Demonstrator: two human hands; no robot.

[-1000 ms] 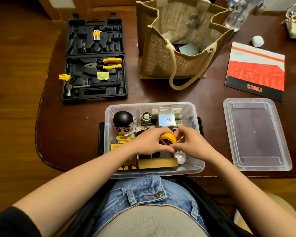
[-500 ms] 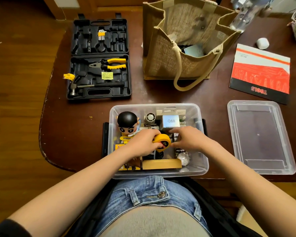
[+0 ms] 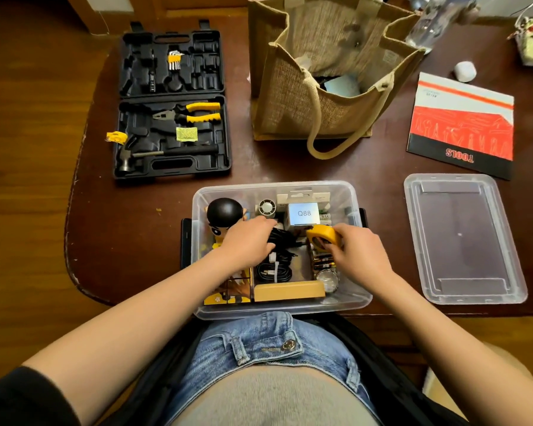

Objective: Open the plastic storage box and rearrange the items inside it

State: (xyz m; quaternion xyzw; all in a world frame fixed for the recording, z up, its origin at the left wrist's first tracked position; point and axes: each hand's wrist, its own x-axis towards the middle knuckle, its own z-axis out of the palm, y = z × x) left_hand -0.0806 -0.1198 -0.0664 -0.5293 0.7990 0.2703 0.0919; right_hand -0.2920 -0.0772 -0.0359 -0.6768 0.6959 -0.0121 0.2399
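Observation:
The clear plastic storage box [image 3: 356, 298] stands open at the table's near edge, its lid [image 3: 462, 238] lying to the right. Inside are a black-haired figurine [image 3: 224, 212], a Q88 box [image 3: 304, 213], a small fan [image 3: 265, 208], black cables [image 3: 274, 267], batteries [image 3: 323, 262], a round lens [image 3: 327, 277] and a tan cardboard box [image 3: 288, 292]. My right hand [image 3: 359, 252] grips a yellow tape measure [image 3: 320, 236] at the box's right side. My left hand [image 3: 246, 241] reaches into the box's middle, fingers curled over the black cables; whether it grips them is hidden.
An open black tool case [image 3: 171, 103] with pliers [image 3: 191, 113] and a hammer [image 3: 154, 153] lies at the back left. A jute bag [image 3: 323, 72] stands behind the box. A red TOOLS booklet [image 3: 462, 127] lies at the back right.
The yellow tape measure has passed from my left hand to my right hand and moved to the box's right side. My left hand shifted left onto the cables.

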